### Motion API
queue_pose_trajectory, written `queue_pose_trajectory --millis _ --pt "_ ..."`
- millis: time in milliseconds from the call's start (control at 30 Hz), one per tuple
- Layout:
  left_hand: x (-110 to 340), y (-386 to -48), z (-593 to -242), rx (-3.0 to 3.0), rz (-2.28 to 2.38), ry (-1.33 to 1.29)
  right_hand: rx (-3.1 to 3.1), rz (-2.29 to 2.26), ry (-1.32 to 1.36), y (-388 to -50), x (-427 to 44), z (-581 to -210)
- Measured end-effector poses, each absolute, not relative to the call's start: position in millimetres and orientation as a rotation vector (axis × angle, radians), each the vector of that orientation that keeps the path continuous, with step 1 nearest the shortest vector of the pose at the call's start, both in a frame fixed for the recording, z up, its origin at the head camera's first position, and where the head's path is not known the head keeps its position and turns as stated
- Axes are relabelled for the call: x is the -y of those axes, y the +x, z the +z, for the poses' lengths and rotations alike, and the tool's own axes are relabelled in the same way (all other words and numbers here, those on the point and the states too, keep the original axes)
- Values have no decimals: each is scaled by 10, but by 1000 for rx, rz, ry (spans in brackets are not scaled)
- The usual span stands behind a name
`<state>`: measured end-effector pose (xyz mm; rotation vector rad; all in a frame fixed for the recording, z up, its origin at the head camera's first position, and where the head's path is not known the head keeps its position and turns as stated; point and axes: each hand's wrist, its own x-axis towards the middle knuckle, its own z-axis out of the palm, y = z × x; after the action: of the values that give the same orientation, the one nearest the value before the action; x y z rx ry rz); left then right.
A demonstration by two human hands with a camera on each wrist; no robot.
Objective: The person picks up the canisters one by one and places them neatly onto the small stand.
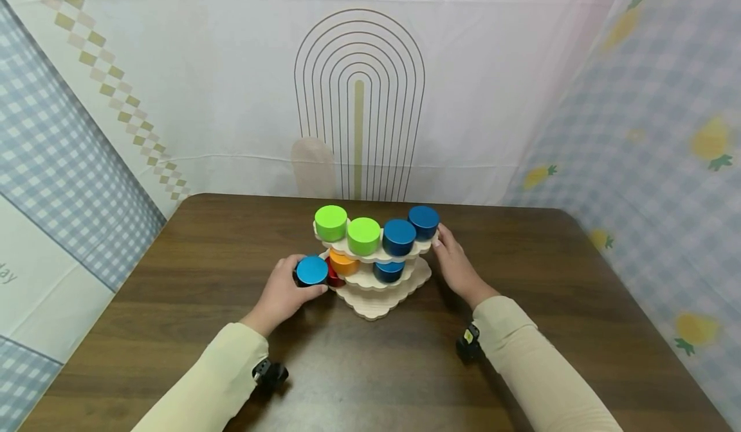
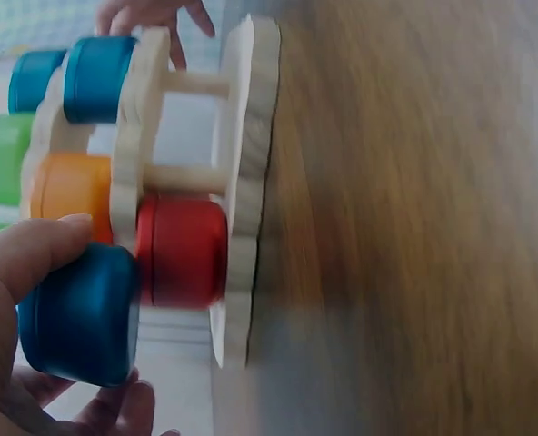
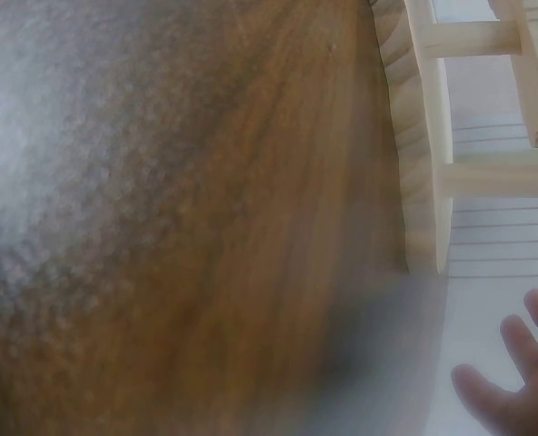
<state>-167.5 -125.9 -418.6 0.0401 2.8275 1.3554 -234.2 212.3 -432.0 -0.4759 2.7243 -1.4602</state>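
My left hand (image 1: 279, 296) grips a round blue tin (image 1: 311, 270) between thumb and fingers, at the left side of a three-tier wooden stand (image 1: 373, 305). Beside the held tin, a red tin (image 2: 185, 250) sits on the stand's lowest tier. The middle tier carries an orange tin (image 1: 344, 263) and a blue one (image 1: 388, 271). On top stand two green tins (image 1: 363, 236) and two dark blue tins (image 1: 399, 237). My right hand (image 1: 458, 271) is at the top tier's right edge with fingers extended; whether it touches the wood I cannot tell.
The stand rests on a dark brown wooden table (image 1: 370, 368), toward its far edge. A white printed cloth (image 1: 475, 85) hangs behind, with checked cloth (image 1: 648, 181) along the right side. A small black camera (image 1: 269, 374) is strapped to each wrist.
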Motion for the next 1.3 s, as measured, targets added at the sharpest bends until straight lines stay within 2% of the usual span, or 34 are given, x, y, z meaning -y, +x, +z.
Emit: queue_pose_trajectory --millis 533,1300 --pt "1001 -1450 -4199 -2800 1327 141 -2709 -1488 -467 -2338 -2118 -4318" --pt "702 -1369 -4346 -2783 1237 167 -2721 -1477 -448 -2356 -2114 -4341"
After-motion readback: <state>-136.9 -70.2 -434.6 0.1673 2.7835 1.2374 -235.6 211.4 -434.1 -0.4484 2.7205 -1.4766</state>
